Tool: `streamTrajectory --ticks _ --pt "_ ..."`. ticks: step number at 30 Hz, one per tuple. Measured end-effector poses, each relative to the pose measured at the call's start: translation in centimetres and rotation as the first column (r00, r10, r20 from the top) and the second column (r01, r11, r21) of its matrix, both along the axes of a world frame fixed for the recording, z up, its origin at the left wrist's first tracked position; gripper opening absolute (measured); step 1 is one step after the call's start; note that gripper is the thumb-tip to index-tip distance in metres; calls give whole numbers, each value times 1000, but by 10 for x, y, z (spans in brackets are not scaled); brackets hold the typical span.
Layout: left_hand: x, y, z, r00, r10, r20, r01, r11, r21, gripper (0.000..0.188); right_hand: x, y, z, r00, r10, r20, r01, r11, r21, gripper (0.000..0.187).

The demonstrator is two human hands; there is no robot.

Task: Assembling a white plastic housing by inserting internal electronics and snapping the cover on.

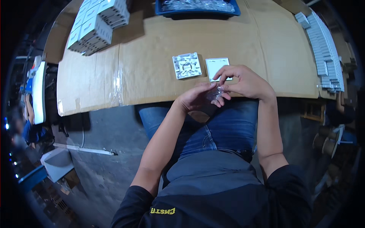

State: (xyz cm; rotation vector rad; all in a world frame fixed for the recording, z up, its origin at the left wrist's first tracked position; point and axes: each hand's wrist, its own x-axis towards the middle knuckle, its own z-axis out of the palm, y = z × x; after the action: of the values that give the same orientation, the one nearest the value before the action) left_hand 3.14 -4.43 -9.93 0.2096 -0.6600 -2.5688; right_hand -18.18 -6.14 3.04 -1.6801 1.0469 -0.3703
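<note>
At the far left of the shop, a co-worker (33, 133) in blue has an arm stretched toward a white bench (39, 93), and a pale bin (57, 163) stands below. Coming across to the big table, I see its cardboard top (156, 43) crossed by a strip of shiny tape (118, 78). On its left far corner rises a stack of white boxes (91, 28), stepped down on one side.

Further along, a square part (187, 65) lies flat, white with metal pieces set in it. Just past it is the person's left hand (197, 95), half curled, thumb above and fingers underneath, holding a crumpled clear bag (216, 93). The bag sits between the two hands, over the near edge of the table and the jeans (235, 117). Straight beyond, at the far edge, a blue tray (159, 10) brims with clear plastic.

A white plate (213, 67) lies right of the part, partly covered by the right hand (243, 80). That hand is bent, its thumb against the bag (whether the fingers pinch it, I can't tell from here). Rows of white pieces (321, 45) line the right edge, and a wooden spool (329, 146) stands below.
</note>
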Motion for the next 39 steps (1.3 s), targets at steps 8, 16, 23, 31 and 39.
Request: streamTrajectory --ticks 8,16,23,31,39 --pt "2 5 -1 997 45 69 -40 997 -63 45 4 -2 -18 992 122 18 -123 985 120 24" --pt "2 4 1 998 43 43 -41 998 -38 46 1 7 -11 988 44 150 -85 957 276 43" --pt "2 4 -2 998 48 50 -48 999 -18 48 3 9 -22 991 32 130 -73 941 329 55" --pt "2 3 0 997 49 65 -47 999 -19 48 -1 9 -30 976 87 202 -145 946 289 58" --pt "2 4 -8 995 72 70 -69 996 -54 48 8 10 -29 988 135 76 -151 948 281 55"
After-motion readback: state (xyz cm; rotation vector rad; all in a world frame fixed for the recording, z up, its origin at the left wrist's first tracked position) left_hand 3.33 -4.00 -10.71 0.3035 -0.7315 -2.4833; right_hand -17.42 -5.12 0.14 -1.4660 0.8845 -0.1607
